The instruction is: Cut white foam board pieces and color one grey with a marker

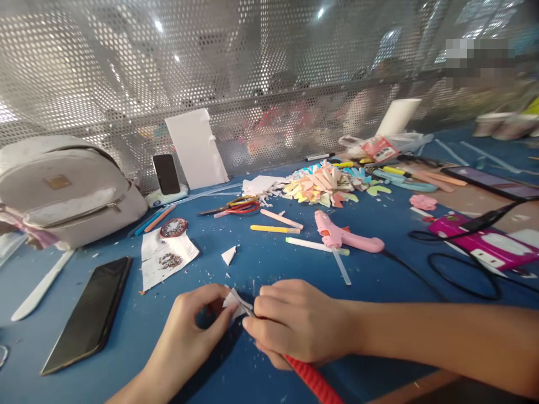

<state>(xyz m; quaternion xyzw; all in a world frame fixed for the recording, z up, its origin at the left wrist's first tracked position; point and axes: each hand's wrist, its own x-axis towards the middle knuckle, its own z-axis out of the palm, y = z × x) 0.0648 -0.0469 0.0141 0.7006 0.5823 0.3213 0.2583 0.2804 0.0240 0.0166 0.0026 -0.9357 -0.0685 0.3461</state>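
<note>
My left hand (200,320) pinches a small folded piece of white paper (234,306) between thumb and fingertips. My right hand (295,322) is closed around a metal tool with a ribbed red handle (314,381). The tool's narrow metal end meets the paper between both hands; its kind is mostly hidden by my fingers. Just beyond lies a white paper scrap (228,255). A pink glue gun (347,235) rests past my right hand, with a clear glue stick pointing toward me.
Coloured paper cutouts (324,185) are heaped at the back. Scissors (233,206), markers (275,229) and a bead-strewn paper (168,261) lie in front. On the left are a phone (90,314), a white knife (42,286) and a backpack (69,193). A pink power strip (484,241) with black cables sits right.
</note>
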